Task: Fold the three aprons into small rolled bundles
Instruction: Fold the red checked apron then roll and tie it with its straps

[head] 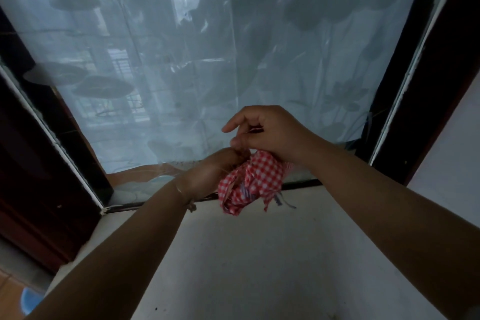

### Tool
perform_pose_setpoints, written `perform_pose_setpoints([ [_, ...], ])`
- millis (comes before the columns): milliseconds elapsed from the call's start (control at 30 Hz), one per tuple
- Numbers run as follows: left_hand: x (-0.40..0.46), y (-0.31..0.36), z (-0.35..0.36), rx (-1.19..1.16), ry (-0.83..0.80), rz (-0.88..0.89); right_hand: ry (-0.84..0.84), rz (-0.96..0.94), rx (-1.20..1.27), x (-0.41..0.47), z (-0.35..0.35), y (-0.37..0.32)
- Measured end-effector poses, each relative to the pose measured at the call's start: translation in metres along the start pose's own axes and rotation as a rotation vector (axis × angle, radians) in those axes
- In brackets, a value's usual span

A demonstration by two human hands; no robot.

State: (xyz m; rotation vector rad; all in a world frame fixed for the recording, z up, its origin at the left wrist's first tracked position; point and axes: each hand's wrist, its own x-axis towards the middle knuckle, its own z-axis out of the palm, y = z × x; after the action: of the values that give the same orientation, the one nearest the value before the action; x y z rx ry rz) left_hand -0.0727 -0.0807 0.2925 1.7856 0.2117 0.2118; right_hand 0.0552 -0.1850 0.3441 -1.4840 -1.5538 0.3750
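With the red gingham apron (255,179) already bunched into a bundle held in the air above the white sill (259,254), keep tension and tuck the loose ties in. Left hand (207,174) grips its side; right hand (270,132) pinches something thin on top, likely a tie, forefinger loose. Sheer curtain (207,60) close behind; other aprons not visible.

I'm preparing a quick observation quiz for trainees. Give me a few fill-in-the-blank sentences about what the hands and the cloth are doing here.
1. The bunched cloth bundle has a red-and-white ____ pattern.
2. The bundle is held up by ____ hands, the left hand and the right hand.
3. A thin string bracelet sits on the ____ wrist.
4. Behind the hands hangs a sheer pale curtain covering a ____.

Missing words: checked; both; left; window
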Motion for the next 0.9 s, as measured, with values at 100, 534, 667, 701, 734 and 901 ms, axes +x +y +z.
perform_pose_setpoints([
  [100, 0.0, 0.009, 0.002, -0.097, 0.03, -0.065, 0.021, 0.033, 0.047, 0.001, 0.003, 0.003],
  [534, -0.003, 0.014, 0.002, 0.177, -0.006, -0.009, 0.127, 0.125, 0.412, 0.001, 0.025, 0.012],
  [667, -0.006, 0.016, 0.002, 0.124, 0.004, -0.013, 0.105, 0.133, 0.432, -0.001, 0.023, 0.01],
  [701, -0.006, 0.016, 0.002, 0.097, 0.005, -0.016, 0.102, 0.133, 0.432, -0.001, 0.023, 0.01],
  [734, -0.005, 0.016, 0.002, 0.071, 0.004, -0.019, 0.1, 0.131, 0.421, -0.001, 0.022, 0.01],
  [901, -0.001, 0.016, 0.001, 0.077, 0.062, 0.019, 0.114, 0.247, 0.23, 0.002, 0.01, 0.008],
])
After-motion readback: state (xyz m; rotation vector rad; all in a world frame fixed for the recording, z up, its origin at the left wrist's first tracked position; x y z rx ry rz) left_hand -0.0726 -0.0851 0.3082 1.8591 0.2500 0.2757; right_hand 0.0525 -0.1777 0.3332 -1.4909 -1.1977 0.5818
